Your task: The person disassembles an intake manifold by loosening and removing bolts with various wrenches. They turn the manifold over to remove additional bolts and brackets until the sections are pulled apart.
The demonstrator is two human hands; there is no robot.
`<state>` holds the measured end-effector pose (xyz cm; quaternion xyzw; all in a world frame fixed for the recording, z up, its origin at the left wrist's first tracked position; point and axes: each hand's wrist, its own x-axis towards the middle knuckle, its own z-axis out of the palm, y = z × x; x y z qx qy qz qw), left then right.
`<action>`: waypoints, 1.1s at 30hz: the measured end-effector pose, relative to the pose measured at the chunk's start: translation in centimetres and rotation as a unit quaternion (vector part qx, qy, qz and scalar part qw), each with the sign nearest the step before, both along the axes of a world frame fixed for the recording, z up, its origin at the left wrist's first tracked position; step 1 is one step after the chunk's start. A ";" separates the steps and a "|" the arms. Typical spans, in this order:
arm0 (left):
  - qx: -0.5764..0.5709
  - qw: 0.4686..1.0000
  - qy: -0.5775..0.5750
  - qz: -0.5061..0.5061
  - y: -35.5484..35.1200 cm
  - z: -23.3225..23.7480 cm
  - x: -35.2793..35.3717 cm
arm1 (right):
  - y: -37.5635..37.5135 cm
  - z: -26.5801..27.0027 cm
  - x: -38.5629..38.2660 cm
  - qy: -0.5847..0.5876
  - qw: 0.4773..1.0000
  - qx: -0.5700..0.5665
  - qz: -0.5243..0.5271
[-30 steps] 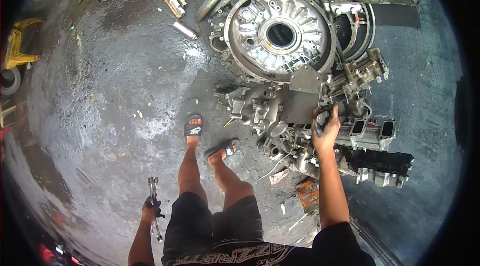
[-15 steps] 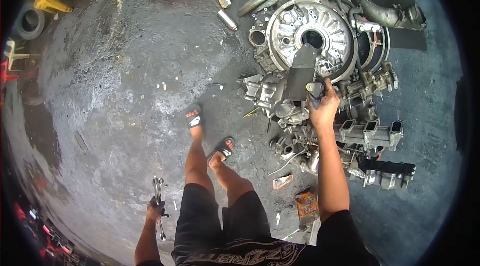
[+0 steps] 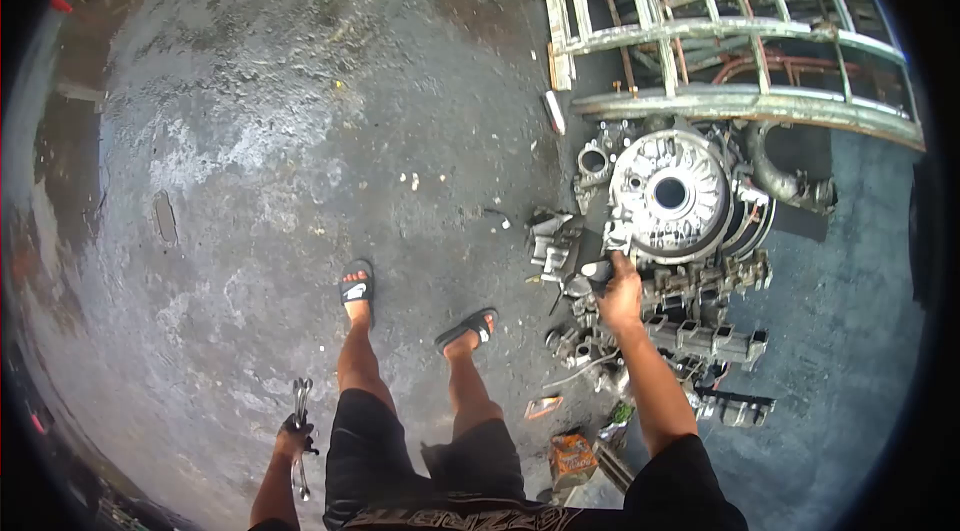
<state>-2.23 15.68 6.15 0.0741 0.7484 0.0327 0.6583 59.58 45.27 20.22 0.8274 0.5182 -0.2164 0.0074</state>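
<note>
Several metal wrenches (image 3: 301, 396) are bunched in my left hand (image 3: 294, 438), low at the left beside my leg; its fingers are closed round them. My right hand (image 3: 621, 299) reaches out over the engine parts, closed on a dark object with a pale rounded end (image 3: 596, 270). Its exact kind is hard to make out. Just beyond that hand lies a large round metal housing (image 3: 668, 196) with a hole in its middle. Grimy cast-metal parts (image 3: 555, 243) lie left of the hand, and a metal manifold with square ports (image 3: 715, 339) lies to its right.
A metal ladder (image 3: 690, 29) lies beyond the parts, near a curved pipe (image 3: 780, 171). An orange packet (image 3: 572, 456) and a small orange-and-white box (image 3: 544, 406) are on the dark floor (image 3: 250, 191). A white cylinder (image 3: 555, 112) lies by the ladder.
The view has shifted, bringing more of the ladder into sight. My feet have stepped wider apart. My right hand still grips the dark object, and my left keeps the wrenches.
</note>
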 end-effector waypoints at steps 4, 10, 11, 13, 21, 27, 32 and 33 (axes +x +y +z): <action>-0.013 0.996 -0.001 0.093 0.5 2.9 -3.6 | 3.6 1.0 -7.4 -0.064 0.982 -0.018 0.175; -0.070 0.971 0.012 0.228 -9.8 3.6 -6.7 | 5.2 5.3 -15.2 0.084 0.960 0.060 0.260; -0.072 0.970 0.022 0.232 -11.0 4.1 -6.5 | 5.8 6.5 -17.0 0.109 0.959 0.070 0.252; -0.087 0.988 0.044 0.120 -12.0 5.3 -5.1 | 5.8 7.7 -19.7 0.189 0.963 0.077 0.176; 0.019 0.968 0.021 0.248 -15.0 6.2 1.9 | 1.9 -4.0 -25.4 0.503 0.856 0.112 0.038; 0.063 0.932 0.128 0.334 -18.9 13.2 10.2 | 0.0 -14.7 -28.5 0.509 0.851 0.126 0.028; -0.025 0.905 0.168 0.390 -27.1 13.2 13.6 | -3.7 -18.1 -21.5 0.446 0.880 0.148 0.070; -0.028 0.902 0.173 0.394 -27.6 13.4 14.0 | -4.3 -18.8 -20.6 0.397 0.899 0.154 0.106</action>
